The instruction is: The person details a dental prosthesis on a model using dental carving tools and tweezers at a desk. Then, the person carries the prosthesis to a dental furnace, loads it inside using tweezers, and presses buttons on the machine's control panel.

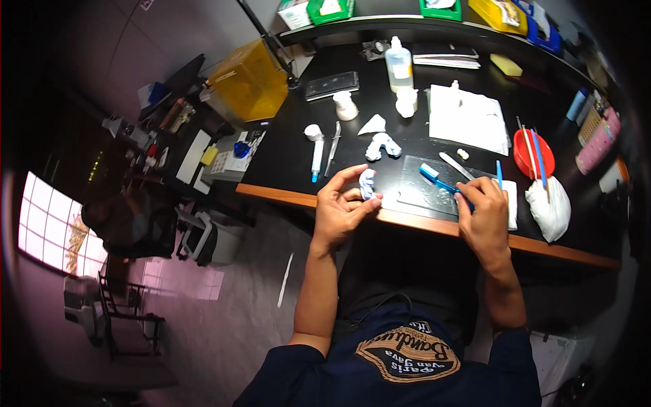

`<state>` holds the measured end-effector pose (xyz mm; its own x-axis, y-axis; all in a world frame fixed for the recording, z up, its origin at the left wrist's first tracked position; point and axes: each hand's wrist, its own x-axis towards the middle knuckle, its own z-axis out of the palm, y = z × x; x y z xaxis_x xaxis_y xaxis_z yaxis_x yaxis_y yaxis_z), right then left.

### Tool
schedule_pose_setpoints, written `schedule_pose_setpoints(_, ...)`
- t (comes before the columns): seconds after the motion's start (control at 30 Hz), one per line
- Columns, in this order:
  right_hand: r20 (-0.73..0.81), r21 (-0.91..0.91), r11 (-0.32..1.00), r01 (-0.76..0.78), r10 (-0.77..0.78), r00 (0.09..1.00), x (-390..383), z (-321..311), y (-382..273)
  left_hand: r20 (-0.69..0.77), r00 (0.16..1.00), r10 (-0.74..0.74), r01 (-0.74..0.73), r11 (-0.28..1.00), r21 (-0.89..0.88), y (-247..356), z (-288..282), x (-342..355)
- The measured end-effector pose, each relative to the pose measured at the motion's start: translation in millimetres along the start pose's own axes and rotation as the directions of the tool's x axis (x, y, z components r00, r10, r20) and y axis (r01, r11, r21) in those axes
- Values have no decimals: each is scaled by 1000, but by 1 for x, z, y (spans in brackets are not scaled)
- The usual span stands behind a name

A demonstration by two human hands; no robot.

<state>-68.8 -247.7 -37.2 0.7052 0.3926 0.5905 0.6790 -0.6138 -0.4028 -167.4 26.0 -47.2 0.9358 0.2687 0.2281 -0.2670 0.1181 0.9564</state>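
My left hand (337, 210) pinches a small pale-blue moulded piece (367, 184) upright at the desk's front edge. My right hand (483, 220) grips a blue brush (439, 179) with a pale head, held over a clear plate (420, 200). A white pointed stick (456, 165) and a small cream piece (462, 154) lie near the plate. Behind my left hand sit a horseshoe-shaped pale-blue moulded piece (383, 146) and a white triangular scrap (372, 124). Left of these are a thin metal tool (331, 150) and a blue-tipped tube (316, 159).
The black desk (278, 156) also holds a bottle (400, 68), white jars (344, 105), papers (466, 122), a red bowl (525, 165), a white bag (548, 211) and a pink case (595, 145). Bins line the back shelf. Another person (125, 217) sits at the left, near a neighbouring desk (196, 156).
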Motion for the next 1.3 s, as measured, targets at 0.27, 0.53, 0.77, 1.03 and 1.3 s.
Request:
schedule_pose_setpoints(0.27,-259,177,950,259,-209,943,3,-4,-13,-20,1000,-4,6,998,66,7,0,-1)
schedule_pose_setpoints(0.53,-215,240,922,305,-255,943,-6,-1,-11,-16,999,-33,36,972,233,7,9,6)
schedule_pose_setpoints(0.77,-175,234,924,302,-265,948,-5,1,-9,-26,998,-60,65,961,270,12,6,8)
schedule_pose_setpoints(1.03,-140,214,932,294,-268,953,-9,4,-8,-13,1000,2,3,927,374,13,12,6)
schedule_pose_setpoints(1.3,-96,171,931,322,-309,946,-8,8,-17,10,998,66,-64,902,428,11,6,4)
